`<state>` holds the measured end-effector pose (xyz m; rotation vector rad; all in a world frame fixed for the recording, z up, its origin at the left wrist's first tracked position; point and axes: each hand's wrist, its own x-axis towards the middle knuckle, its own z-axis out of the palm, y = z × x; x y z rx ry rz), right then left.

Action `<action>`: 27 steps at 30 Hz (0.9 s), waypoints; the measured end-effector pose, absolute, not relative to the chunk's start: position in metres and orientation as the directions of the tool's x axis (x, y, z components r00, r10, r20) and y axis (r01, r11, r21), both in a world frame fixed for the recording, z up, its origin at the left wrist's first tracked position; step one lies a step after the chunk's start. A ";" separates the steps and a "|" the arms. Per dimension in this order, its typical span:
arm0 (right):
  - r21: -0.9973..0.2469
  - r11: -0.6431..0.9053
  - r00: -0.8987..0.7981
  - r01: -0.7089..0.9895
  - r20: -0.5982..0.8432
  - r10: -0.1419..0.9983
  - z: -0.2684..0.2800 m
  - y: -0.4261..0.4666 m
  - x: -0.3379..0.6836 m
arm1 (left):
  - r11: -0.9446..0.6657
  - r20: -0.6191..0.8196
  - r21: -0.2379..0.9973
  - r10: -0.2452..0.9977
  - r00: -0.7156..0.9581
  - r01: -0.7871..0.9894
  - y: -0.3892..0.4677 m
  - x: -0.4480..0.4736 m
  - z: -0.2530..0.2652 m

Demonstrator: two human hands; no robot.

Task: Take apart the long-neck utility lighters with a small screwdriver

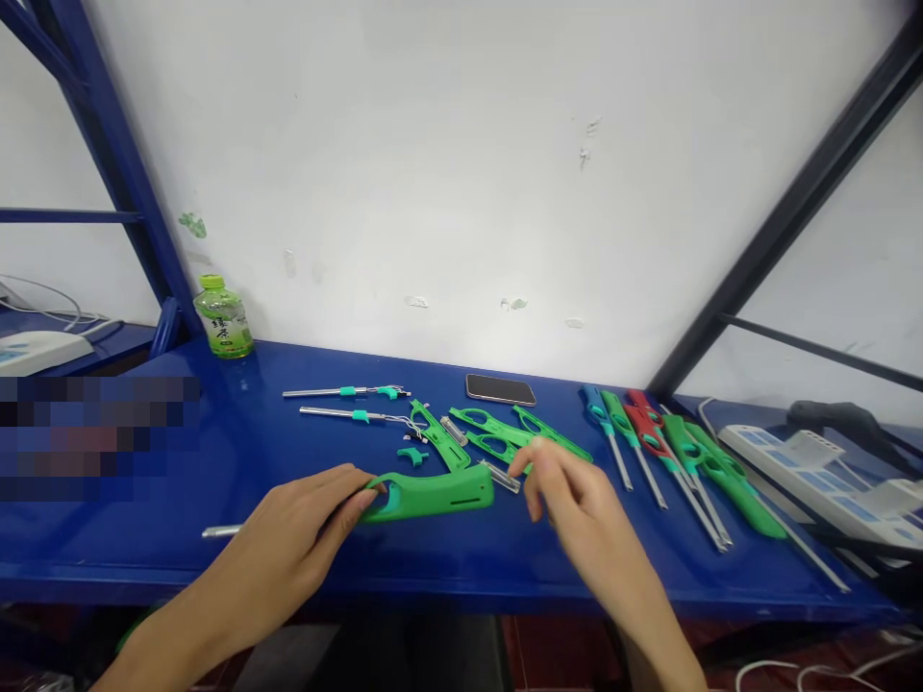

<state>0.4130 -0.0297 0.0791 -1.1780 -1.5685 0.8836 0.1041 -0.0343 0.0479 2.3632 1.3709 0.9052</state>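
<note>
Far left on the blue table (249, 432), near the white wall (433, 192): a bottle (223, 319) with a green cap. Nearer the front edge, poking out leftward past the left hand (307, 524): the metal tube of a green lighter (439, 493). Left thumb and fingers clamped on that lighter around its trigger end, handle pointing right, above the front part of the table. Behind, lying flat: 2 metal rods (328, 412) with teal collars and wires, then 1 loose teal trigger (412, 455). Farther right, in a loose cluster: green handle shells (443, 445) and 2 clear tanks (454, 431), with a dark-screened phone (500, 389) behind. Just right of the lighter's handle end, apart from it: the right hand (581, 490), fingers loosely bent, tips apart, partly covering the shells. Next, close together: more lighters (643, 429) in blue, green and red, tubes mostly angled toward the front edge. Far right: white power strips (814, 476) beyond a dark frame (793, 163).
</note>
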 end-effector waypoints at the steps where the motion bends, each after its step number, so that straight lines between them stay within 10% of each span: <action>1: -0.954 0.248 -0.049 0.170 0.243 0.969 0.080 -0.029 0.412 | -0.482 0.343 0.521 0.874 0.344 0.705 -0.031 0.102 0.044; 9: -0.791 0.292 0.021 -0.538 0.333 0.943 0.084 -0.031 0.388 | -0.409 0.231 0.393 0.911 0.342 0.823 -0.016 0.098 0.021; 27: -0.769 0.324 -0.069 -0.551 0.429 0.901 0.057 -0.016 0.361 | -0.578 0.313 0.306 0.811 0.494 0.756 -0.011 0.101 0.002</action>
